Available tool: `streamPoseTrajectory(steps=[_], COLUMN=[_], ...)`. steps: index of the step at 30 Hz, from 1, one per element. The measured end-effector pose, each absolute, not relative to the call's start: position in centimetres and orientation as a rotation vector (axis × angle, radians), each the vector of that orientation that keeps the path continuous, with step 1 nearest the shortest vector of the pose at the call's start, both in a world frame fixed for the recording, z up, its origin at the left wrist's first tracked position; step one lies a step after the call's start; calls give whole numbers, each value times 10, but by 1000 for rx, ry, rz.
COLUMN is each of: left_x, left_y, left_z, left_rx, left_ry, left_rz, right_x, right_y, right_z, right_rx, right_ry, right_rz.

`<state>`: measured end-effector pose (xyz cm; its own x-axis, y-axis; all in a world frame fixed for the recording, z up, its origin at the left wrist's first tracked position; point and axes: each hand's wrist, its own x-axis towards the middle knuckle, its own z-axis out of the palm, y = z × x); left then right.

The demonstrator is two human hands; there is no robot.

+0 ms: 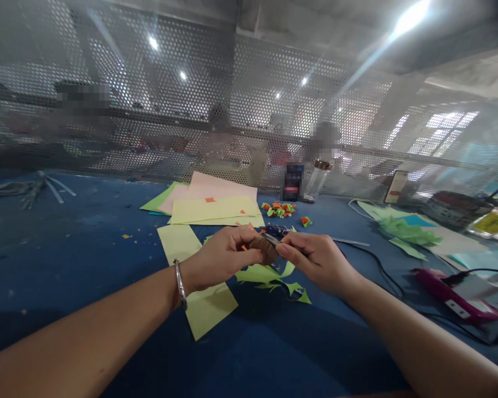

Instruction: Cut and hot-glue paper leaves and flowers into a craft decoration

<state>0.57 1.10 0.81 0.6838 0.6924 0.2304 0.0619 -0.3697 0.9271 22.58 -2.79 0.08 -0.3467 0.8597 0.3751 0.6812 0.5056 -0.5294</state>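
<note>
Left hand (224, 255) — thumb and fingers closed on the brown piece (265, 251), above green scraps (255, 273). Right hand (317, 258) — fingers closed on a thin tool (271, 239), type unclear, at the piece. Keep the left pinch firm; guide the tool clear of the thumb.

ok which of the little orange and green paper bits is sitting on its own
The lone orange and green paper bit just beyond the right hand; the others lie bunched beside the pale yellow paper sheets.
</note>
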Motion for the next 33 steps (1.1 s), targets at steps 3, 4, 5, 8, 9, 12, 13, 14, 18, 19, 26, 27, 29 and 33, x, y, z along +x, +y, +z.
streamPoseTrajectory(steps=[3,4,5,8,9,12,13,14,18,19,26,27,29,33], left_x=[6,6,6,6,6,6,6,5,5,4,4,4,4,4], left_y=[11,11,12,13,13,14,14,14,16,16,19,19,19,18], left_z=[8,7,6,5,5,5,5,5,4,3,1,1,0,0], left_rx=[1854,1859,1867,1902,1910,1930,1939,1951,2017,2033,2059,2062,2056,2032], left_ry=[609,617,625,618,610,595,595,596,595,592,600,604,600,593], left_rz=[752,757,764,780,782,778,776,774,789,793,792,790,791,797], right_x=[227,227,227,227,227,227,227,226,226,226,226,226,226,226], right_y=[-28,-28,-27,-27,-27,-28,-28,-28,-28,-28,-27,-27,-27,-28], right_z=[1,0,0,0,0,1,1,1,1,0,0,-1,-1,0], right_rx=[-1247,-1245,-1242,-1230,-1228,-1231,-1231,-1228,-1222,-1219,-1197,-1200,-1203,-1194], right_ry=[-2141,-2142,-2145,-2154,-2157,-2154,-2155,-2155,-2167,-2172,-2182,-2183,-2184,-2188], right_rz=[378,378,378,377,376,376,380,385,365,353,348,345,335,333])
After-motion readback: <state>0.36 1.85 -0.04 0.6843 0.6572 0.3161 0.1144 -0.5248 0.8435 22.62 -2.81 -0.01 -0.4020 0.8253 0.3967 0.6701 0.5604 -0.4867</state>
